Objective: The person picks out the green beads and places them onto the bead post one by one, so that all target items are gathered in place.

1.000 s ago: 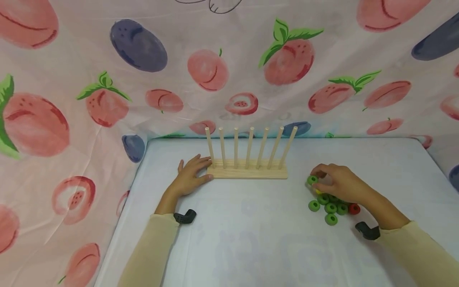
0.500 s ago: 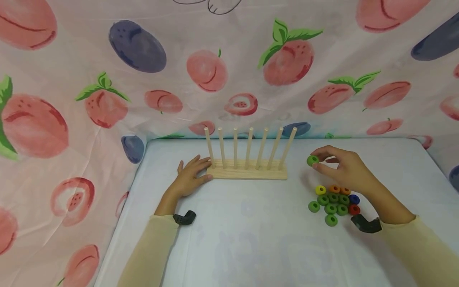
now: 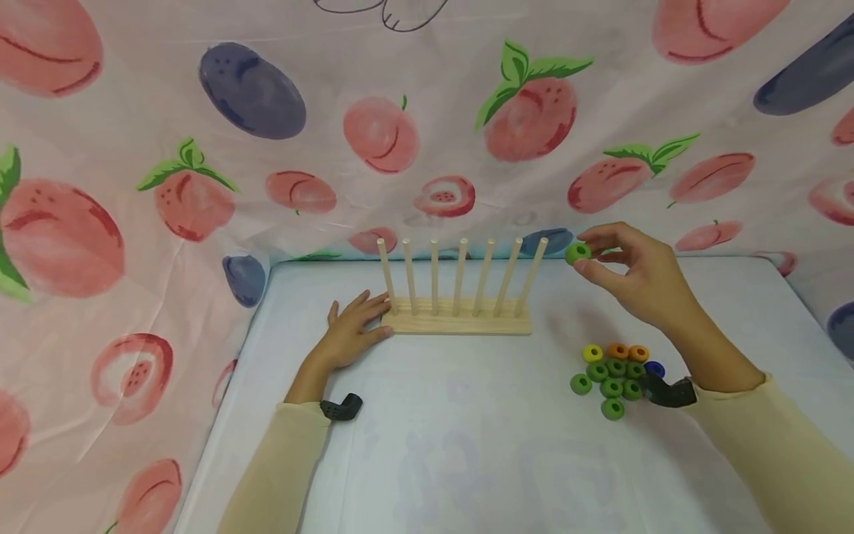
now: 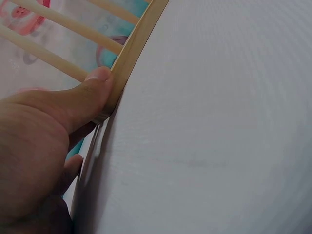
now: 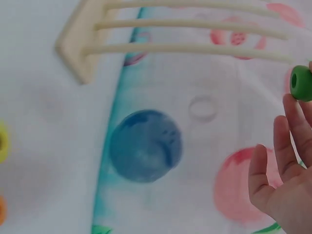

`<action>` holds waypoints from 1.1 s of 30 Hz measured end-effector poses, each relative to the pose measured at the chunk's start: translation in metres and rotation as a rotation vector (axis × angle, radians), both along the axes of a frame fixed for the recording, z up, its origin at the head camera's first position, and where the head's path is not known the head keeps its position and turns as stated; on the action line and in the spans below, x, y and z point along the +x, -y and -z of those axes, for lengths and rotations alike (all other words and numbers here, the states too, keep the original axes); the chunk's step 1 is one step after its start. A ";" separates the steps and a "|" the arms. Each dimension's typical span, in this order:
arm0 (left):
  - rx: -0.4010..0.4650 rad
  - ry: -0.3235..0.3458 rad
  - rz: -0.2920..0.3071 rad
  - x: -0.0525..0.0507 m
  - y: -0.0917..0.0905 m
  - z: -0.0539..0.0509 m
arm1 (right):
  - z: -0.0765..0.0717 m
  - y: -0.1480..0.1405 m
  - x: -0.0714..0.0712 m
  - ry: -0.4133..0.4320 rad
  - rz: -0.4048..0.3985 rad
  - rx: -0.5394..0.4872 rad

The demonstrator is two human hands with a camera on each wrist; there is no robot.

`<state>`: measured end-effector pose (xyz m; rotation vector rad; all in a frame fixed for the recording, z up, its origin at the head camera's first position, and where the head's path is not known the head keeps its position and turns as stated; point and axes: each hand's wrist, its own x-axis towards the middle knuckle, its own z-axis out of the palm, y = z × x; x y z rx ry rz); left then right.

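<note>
My right hand [image 3: 643, 274] pinches a green wooden bead [image 3: 577, 254] between thumb and fingertips, raised above the table to the right of a wooden peg stand [image 3: 460, 326]. Several upright pegs rise from the stand's base, all bare. In the right wrist view the bead [image 5: 301, 84] shows its hole, while the other fingers of that hand [image 5: 292, 185] spread loosely. At the stand's left end, my left hand [image 3: 350, 334] holds the base, thumb at the front corner and fingers toward the back. The left wrist view shows that thumb [image 4: 95, 92] against the base [image 4: 129, 53].
Below the right hand lies a cluster of green beads [image 3: 611, 388], with a yellow bead [image 3: 592, 354], two orange beads [image 3: 617, 351] and a blue bead [image 3: 654, 369] beside them. A fruit-printed cloth [image 3: 300, 163] hangs behind the white table [image 3: 434, 430].
My right hand has picked the green bead from the cluster and lifted it up and away toward the height of the peg tops. The left hand stays on the stand.
</note>
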<state>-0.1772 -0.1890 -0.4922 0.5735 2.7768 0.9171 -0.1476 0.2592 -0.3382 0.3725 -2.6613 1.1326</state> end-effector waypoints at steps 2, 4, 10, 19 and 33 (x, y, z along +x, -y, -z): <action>-0.002 -0.002 0.001 0.000 0.000 0.000 | -0.006 0.006 -0.003 -0.021 -0.003 -0.046; -0.002 -0.003 0.001 0.000 0.000 0.000 | -0.011 0.013 -0.007 -0.036 -0.020 -0.084; 0.000 0.001 -0.002 0.000 0.001 -0.001 | -0.019 0.033 -0.017 -0.054 -0.087 -0.128; 0.007 0.008 0.000 0.000 0.001 0.000 | -0.016 0.050 -0.028 -0.002 -0.120 -0.125; -0.002 0.012 -0.004 -0.002 0.003 0.004 | -0.008 0.061 -0.036 0.074 -0.119 -0.116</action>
